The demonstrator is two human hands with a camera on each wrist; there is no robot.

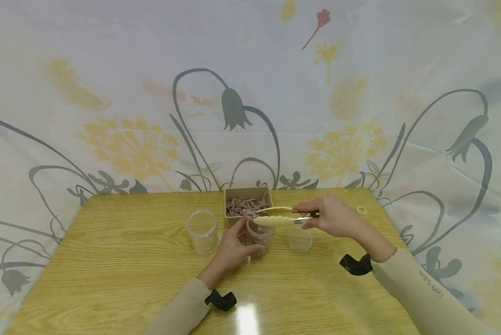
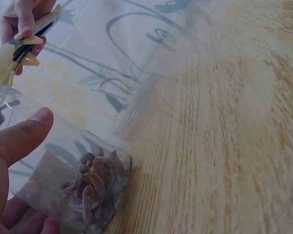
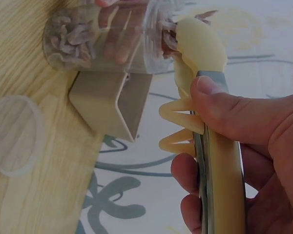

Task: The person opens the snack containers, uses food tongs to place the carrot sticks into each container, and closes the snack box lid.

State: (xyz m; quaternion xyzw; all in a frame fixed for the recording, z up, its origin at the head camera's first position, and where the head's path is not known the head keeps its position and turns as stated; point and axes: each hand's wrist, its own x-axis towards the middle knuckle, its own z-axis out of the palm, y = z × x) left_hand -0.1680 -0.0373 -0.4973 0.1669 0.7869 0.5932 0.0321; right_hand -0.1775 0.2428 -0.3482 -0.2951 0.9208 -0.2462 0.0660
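Note:
My left hand point(image 1: 230, 252) grips a clear jar point(image 1: 264, 240) around its side, and the jar stands on the table. Curled brownish dried strips point(image 2: 95, 183) lie at the bottom of the jar in the left wrist view. In my right hand point(image 1: 333, 215) are tongs point(image 3: 219, 165) with cream scalloped tips and cream-and-dark handles. The tong tips are at the jar's mouth with several strips between them, as the right wrist view shows. Right behind the jar, a beige box point(image 1: 227, 203) holds more of the same strips.
A second clear jar point(image 1: 203, 236), lidless, stands left of my left hand. To the right of the held jar lies a round translucent lid point(image 1: 299, 240). A small cream ring point(image 1: 361, 211) rests near the wooden table's point(image 1: 120, 260) far right edge. Behind hangs a floral-printed curtain point(image 1: 250, 56).

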